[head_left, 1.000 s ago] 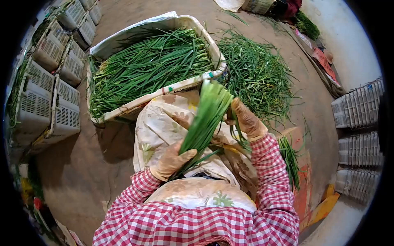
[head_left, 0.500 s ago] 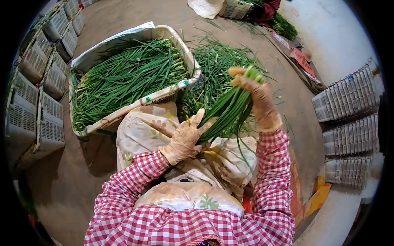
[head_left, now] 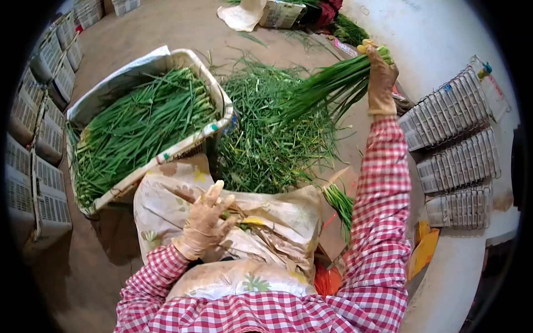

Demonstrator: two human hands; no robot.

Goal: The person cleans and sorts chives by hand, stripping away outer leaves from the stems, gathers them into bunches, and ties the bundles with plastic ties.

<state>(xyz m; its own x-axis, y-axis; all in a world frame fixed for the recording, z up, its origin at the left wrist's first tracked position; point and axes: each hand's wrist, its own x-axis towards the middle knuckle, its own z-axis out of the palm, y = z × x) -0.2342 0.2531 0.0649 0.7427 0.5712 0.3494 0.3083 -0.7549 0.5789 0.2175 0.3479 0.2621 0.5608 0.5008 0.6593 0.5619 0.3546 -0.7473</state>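
My right hand (head_left: pixel 382 83), in a tan glove, is raised at the upper right, gripping a bunch of garlic chives (head_left: pixel 333 86) by its pale stem ends. The long green leaves hang down to the left over a pile of loose chive leaves (head_left: pixel 272 141) on the floor. Over my lap, my gloved left hand (head_left: pixel 205 226) has its fingers spread and holds nothing. Beneath it lies a stained floral apron (head_left: pixel 283 216). A large white basket (head_left: pixel 141 164) filled with chives (head_left: pixel 147 119) stands at the left. Beside my right forearm lies a smaller bunch of chives (head_left: pixel 340 205).
Stacked white crates (head_left: pixel 53 183) line the left side. Wire-bound crates (head_left: pixel 447 119) are stacked along the right wall. At the far end, another person's dark red sleeve (head_left: pixel 327 12) shows near a crate (head_left: pixel 282 14). A yellow piece of material (head_left: pixel 425 250) lies at the lower right.
My right hand has lifted the chives up and to the right, away from my lap. The left hand, formerly against the leaves, is now apart from them. The view has shifted rightward.
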